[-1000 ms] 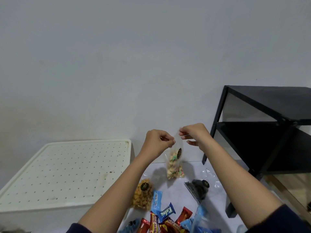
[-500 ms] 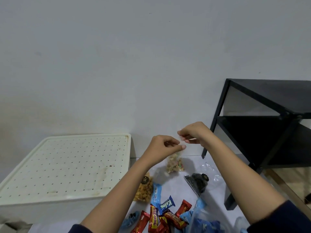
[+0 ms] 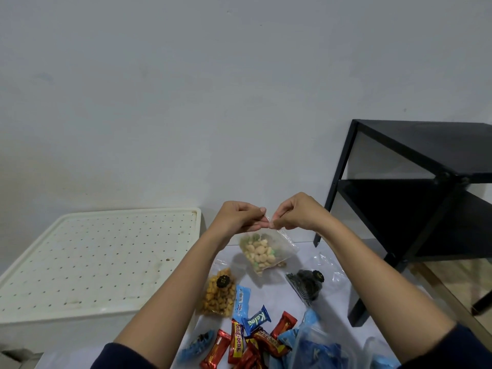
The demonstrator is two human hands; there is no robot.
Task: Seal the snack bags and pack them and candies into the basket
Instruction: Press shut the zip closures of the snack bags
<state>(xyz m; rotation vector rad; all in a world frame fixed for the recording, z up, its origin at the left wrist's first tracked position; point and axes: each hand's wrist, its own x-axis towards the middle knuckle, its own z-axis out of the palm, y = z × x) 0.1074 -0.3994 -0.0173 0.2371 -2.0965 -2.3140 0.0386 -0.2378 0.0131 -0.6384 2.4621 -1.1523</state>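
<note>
A clear snack bag [image 3: 262, 253] of pale and green pieces hangs tilted above the white table. My left hand [image 3: 239, 218] and my right hand [image 3: 295, 213] both pinch its top edge, fingertips almost touching. Below lie a bag of orange snacks [image 3: 218, 295] with a black sticker and a bag of dark snacks [image 3: 306, 284]. Red and blue wrapped candies [image 3: 253, 334] are scattered at the near edge. The basket is not visible.
A white perforated plastic lid or box [image 3: 93, 259] stands at the left. A black two-tier metal shelf [image 3: 415, 193] stands at the right against the wall. Blue packets in clear plastic [image 3: 316, 350] lie near the bottom edge.
My hands have come closer together on the bag's top. The bag has swung from hanging upright to a tilt toward the right.
</note>
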